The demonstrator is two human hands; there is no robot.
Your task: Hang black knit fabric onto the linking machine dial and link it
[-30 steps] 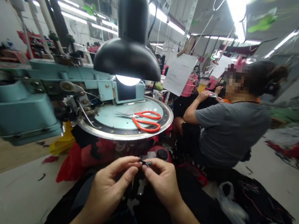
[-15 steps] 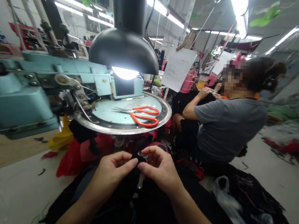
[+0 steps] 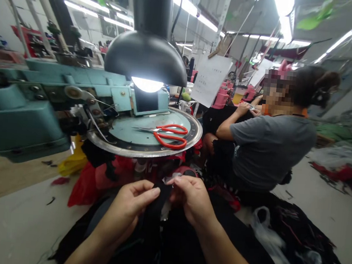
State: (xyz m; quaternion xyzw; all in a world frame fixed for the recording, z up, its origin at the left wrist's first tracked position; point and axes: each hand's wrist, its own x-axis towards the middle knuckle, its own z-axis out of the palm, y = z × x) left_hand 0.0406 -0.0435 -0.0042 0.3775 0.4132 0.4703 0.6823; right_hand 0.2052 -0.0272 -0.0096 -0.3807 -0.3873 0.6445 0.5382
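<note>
In the head view my left hand (image 3: 131,204) is closed, its thumb and forefinger pinching the edge of a black cloth (image 3: 159,199). Right of it my right hand (image 3: 193,200) is also closed, its fingers curled at the other side of the cloth. A small pale scrap (image 3: 170,178) shows by the right fingertips; whether they grip it or the cloth is hidden. More black cloth covers my lap below both hands. Beyond them, red-handled scissors (image 3: 169,137) lie on the round plate (image 3: 123,127) of a teal machine (image 3: 24,121).
A black lamp (image 3: 147,58) shines over the plate. At the right sits a person in a grey shirt (image 3: 267,149), hands raised to their own work. Dark cloth and a clear plastic bag (image 3: 268,236) lie on the floor at right. Red bags (image 3: 85,185) hang under the plate.
My hands have moved slightly apart, opening a gap with black cloth showing between them. The right fingers have turned, and the pale scrap shows higher up. The scissors stay put.
</note>
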